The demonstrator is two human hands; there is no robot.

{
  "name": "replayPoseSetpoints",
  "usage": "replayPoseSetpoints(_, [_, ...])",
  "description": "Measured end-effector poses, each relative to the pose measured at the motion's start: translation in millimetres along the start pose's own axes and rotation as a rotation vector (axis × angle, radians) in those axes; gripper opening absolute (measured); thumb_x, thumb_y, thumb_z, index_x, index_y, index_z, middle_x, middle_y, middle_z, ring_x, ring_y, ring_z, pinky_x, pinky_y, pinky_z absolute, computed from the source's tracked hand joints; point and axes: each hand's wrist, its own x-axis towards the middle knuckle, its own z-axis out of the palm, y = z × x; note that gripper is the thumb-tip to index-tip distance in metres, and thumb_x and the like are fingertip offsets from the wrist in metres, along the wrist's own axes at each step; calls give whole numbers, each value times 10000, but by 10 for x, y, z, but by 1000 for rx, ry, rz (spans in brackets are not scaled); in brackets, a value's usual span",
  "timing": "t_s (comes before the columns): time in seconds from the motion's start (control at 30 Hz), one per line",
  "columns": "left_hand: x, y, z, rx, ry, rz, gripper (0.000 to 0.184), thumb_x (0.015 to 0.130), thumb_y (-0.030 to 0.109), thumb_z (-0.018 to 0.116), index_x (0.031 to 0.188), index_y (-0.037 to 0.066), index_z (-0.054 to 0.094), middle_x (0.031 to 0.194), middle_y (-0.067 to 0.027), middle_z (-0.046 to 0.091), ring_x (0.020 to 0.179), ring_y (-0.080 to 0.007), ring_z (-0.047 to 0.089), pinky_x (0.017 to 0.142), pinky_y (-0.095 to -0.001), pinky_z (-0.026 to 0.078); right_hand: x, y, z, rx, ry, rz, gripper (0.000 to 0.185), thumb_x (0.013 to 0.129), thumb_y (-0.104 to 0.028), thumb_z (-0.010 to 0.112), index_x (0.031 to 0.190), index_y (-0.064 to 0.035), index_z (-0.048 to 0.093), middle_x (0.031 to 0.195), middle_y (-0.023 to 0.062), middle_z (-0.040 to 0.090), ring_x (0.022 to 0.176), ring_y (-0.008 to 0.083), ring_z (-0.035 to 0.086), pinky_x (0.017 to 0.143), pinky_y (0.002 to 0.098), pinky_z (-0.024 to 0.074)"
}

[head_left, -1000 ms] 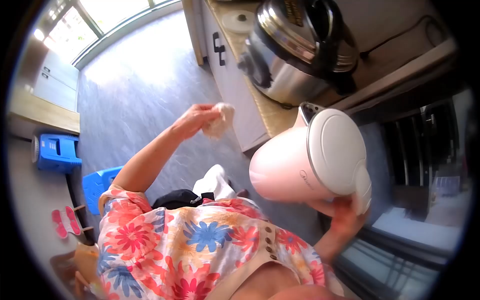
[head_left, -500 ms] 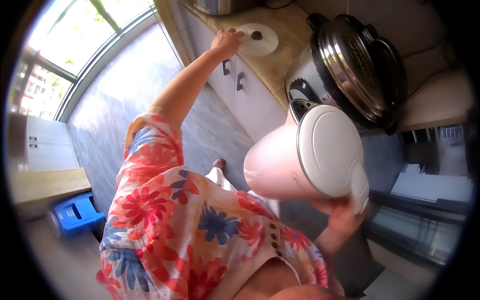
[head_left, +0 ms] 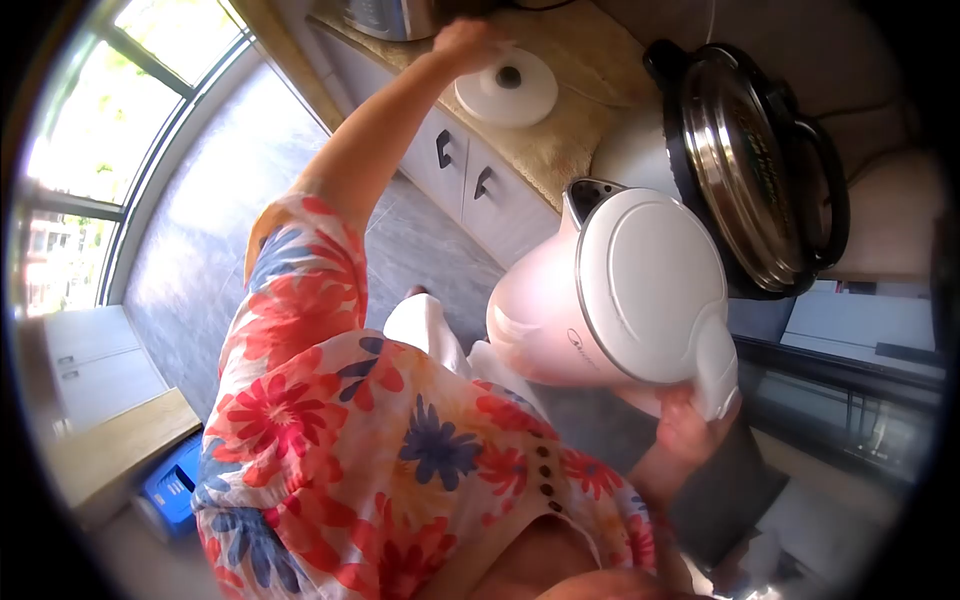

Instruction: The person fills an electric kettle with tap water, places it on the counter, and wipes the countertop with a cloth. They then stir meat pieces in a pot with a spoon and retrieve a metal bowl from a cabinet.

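Note:
A pale pink electric kettle with a white lid hangs tilted in front of my body. Wrapped around its white handle at the lower right are the fingers of my right hand. The kettle's round white power base, with a dark connector in the middle, lies on the counter. At its far edge is my left hand, blurred by motion; whether it touches the base I cannot tell.
A large steel pot with a black-handled lid stands on the counter, right of the base. Another container is at the top edge. Cabinet doors are below the counter. A blue object is at the lower left.
My left hand has shifted from the base's left edge to its far edge. My right hand keeps hold of the kettle, which has barely moved. The view has turned slightly.

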Motion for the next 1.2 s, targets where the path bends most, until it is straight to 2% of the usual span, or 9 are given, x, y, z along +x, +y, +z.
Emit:
replayPoseSetpoints(0.13, [345,-42,190,37,-98,339,389,804,133,518,1165,274,556,1184,-60,527,1084,-276,508,917,-349,416,-9,76,306,-112,29,-32,168,575,-110,641,662,14,569,571,60,554,530,124,519,518,235,398])
replayPoseSetpoints(0.27, [254,-209,193,-39,16,413,363,802,104,511,1130,244,581,1153,-79,544,1004,-281,554,852,-351,456,-12,88,747,-87,220,-17,198,583,-157,653,628,-1,539,551,52,528,507,125,493,499,245,384])
replayPoseSetpoints(0.47, [56,-350,152,-235,105,206,353,777,77,537,1092,225,599,1084,-61,573,947,-272,574,813,-347,474,-59,116,1054,-64,438,-131,205,562,-147,650,623,-3,517,537,73,506,467,150,464,462,264,375])
replayPoseSetpoints(0.57, [-474,-28,-81,-170,364,407,330,769,93,560,1072,214,609,1107,-58,557,986,-261,550,813,-346,477,-106,178,1052,-30,499,-172,200,556,-121,647,647,0,517,541,71,493,461,161,457,448,268,375])
replayPoseSetpoints(0.63, [-629,373,-30,-136,141,550,303,763,95,563,1041,201,618,1138,-60,530,1073,-266,484,855,-375,457,-97,174,1020,13,518,-147,204,558,-112,647,669,2,519,545,64,484,467,165,458,442,269,378])
replayPoseSetpoints(0.8, [-615,934,235,157,-259,494,335,714,42,548,1033,128,600,1099,-94,520,1113,-285,422,914,-427,405,-57,86,990,-44,413,-142,204,565,-90,648,692,1,516,561,54,474,474,168,456,434,280,383])
replayPoseSetpoints(0.93, [-1077,554,298,-52,-71,738,372,671,29,561,1036,94,592,1098,-95,519,1060,-281,454,902,-385,417,-69,89,918,-17,288,-150,199,574,-83,642,703,-2,514,564,49,468,472,166,452,432,286,382])
replayPoseSetpoints(1.1, [-1200,252,-73,-108,-124,773,394,667,7,571,1042,126,593,1098,-76,528,1000,-265,500,882,-333,436,37,74,920,-19,240,-167,174,592,-60,616,723,-3,515,562,50,460,458,152,430,443,280,373])
replayPoseSetpoints(1.2, [-1144,129,-78,-250,-100,609,365,689,9,570,1027,143,601,1071,-67,544,987,-265,513,872,-342,444,97,79,995,-11,227,-143,157,598,-40,594,727,-1,513,567,52,459,449,134,411,446,274,362])
